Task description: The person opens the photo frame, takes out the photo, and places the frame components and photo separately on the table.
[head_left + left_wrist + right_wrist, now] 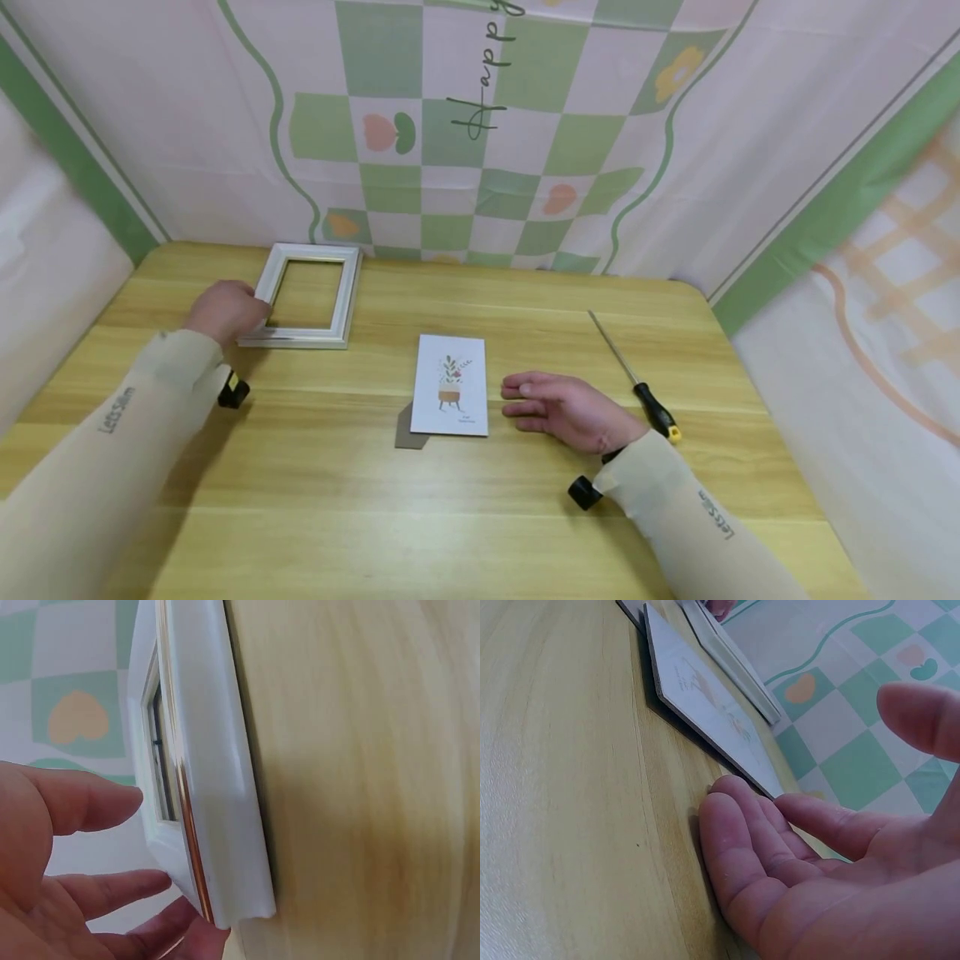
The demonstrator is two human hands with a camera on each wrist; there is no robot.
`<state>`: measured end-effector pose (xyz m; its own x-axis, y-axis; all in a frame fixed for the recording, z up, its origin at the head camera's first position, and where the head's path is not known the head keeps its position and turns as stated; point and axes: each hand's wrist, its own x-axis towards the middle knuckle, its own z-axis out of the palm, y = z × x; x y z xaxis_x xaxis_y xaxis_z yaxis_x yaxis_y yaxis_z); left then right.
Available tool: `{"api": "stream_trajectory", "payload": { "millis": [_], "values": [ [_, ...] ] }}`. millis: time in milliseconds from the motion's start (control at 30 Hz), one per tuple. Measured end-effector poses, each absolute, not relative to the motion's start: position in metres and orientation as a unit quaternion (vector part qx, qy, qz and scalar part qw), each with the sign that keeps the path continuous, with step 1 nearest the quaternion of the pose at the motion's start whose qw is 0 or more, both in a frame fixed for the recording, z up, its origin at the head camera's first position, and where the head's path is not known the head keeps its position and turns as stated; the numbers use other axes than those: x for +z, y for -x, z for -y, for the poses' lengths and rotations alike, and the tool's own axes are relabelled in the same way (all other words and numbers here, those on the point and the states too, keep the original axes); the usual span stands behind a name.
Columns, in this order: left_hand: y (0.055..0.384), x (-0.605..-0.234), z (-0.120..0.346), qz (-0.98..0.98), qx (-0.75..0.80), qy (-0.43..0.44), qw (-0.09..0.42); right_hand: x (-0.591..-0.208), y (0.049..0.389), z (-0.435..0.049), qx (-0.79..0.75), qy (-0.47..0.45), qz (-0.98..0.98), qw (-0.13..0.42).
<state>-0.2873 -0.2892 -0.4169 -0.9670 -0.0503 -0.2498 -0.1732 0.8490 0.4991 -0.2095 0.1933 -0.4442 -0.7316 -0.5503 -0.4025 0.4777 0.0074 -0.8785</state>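
Note:
At the far left of the table, my left hand (228,310) is at the left side of a white picture frame (341,296), whose middle is an open window. In the left wrist view the thumb (97,801) is apart from the other fingers, whose tips come right up to the frame's corner. A white card-like panel (450,367) printed with a potted plant lies mid-table over a grey-brown piece (408,429), which is mostly hidden. Just right of the panel, my right hand (566,408) rests low over the table, fingers extended and thumb apart, holding nothing.
A screwdriver (652,404) with a black and yellow handle lies right of my right hand, its shaft pointing to the back. Behind the wooden table (337,517) hangs a green and white checked cloth (540,75), with more cloth at both sides.

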Motion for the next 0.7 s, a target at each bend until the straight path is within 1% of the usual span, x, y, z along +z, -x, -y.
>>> {"api": "stream_trajectory", "payload": {
  "millis": [267, 500, 600, 700],
  "values": [
    [0.278, -0.420, 0.271, -0.969, 0.231, 0.048, 0.071, -0.443, 0.208, -0.192, -0.707, 0.022, -0.604, 0.366],
    [0.255, -0.422, 0.235, -0.963, 0.265, -0.015, 0.035, -0.441, 0.207, -0.189, -0.709, 0.020, -0.600, 0.368],
    [0.243, -0.419, 0.218, -0.955, 0.293, -0.039, 0.042, -0.441, 0.206, -0.190, -0.709, 0.020, -0.602, 0.367],
    [0.229, -0.416, 0.202, -0.928, 0.356, -0.060, 0.093, -0.440, 0.205, -0.188, -0.706, 0.021, -0.607, 0.365]
  ]
}}
